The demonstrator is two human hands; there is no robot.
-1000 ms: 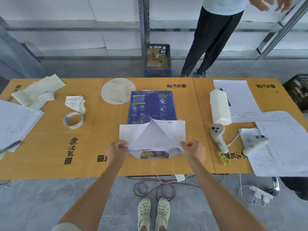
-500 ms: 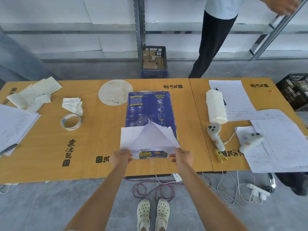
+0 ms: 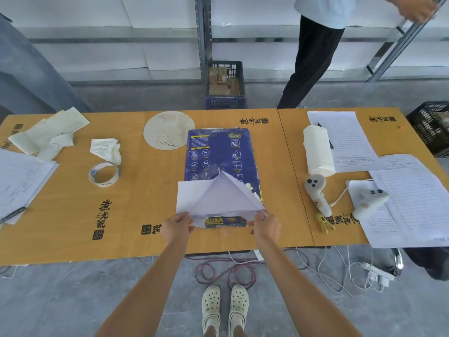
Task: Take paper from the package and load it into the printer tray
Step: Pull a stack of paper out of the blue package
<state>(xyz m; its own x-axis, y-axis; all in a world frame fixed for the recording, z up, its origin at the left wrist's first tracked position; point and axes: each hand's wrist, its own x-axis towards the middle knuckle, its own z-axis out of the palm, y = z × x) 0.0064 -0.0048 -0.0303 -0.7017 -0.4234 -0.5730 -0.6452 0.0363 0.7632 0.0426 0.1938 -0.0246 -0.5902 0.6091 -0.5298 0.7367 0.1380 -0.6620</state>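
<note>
A dark blue paper package [image 3: 218, 154] lies flat on the middle of the orange table [image 3: 136, 195], its near end unfolded into white wrapper flaps [image 3: 218, 198]. My left hand [image 3: 176, 226] pinches the left corner of the flaps at the near end. My right hand [image 3: 266, 226] pinches the right corner, where the right flap lies folded in against the package. Between my hands a blue and yellow label [image 3: 224, 221] on the package end shows. No printer or tray is in view.
A tape roll [image 3: 104, 174], crumpled tissue [image 3: 107, 149] and paper stacks [image 3: 21, 181] lie on the left. A white roll [image 3: 317, 150], two controllers [image 3: 317, 194], a yellow clip [image 3: 324, 223] and printed sheets [image 3: 413, 198] lie right. A person [image 3: 313, 52] stands beyond the table. Cables [image 3: 226, 271] trail underneath.
Both hands have slid down toward the near edge of the package and closer together. The right flap, spread wide a second ago, now lies folded in against the package.
</note>
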